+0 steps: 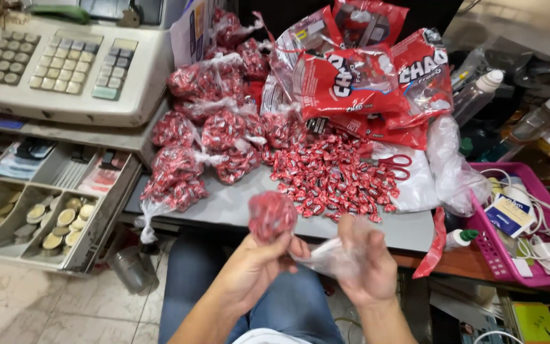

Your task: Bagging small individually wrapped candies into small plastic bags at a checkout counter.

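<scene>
Left hand [259,264] grips red candy-filled bag [272,215]

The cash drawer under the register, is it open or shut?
Open: the drawer is pulled out, showing coins in its compartments.

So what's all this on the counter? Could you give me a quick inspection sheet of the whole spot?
Surface: grey counter, mostly covered.
Job's things: small filled candy bag; its clear plastic tail.
Clutter: loose red candies, tied candy bags, big red packs, red scissors, pink basket.
Hands: left hand grips the bag's neck; right hand pinches the tail.
Cables: white cords in the basket.
Surroundings: cash register, open coin drawer, tiled floor.
</scene>
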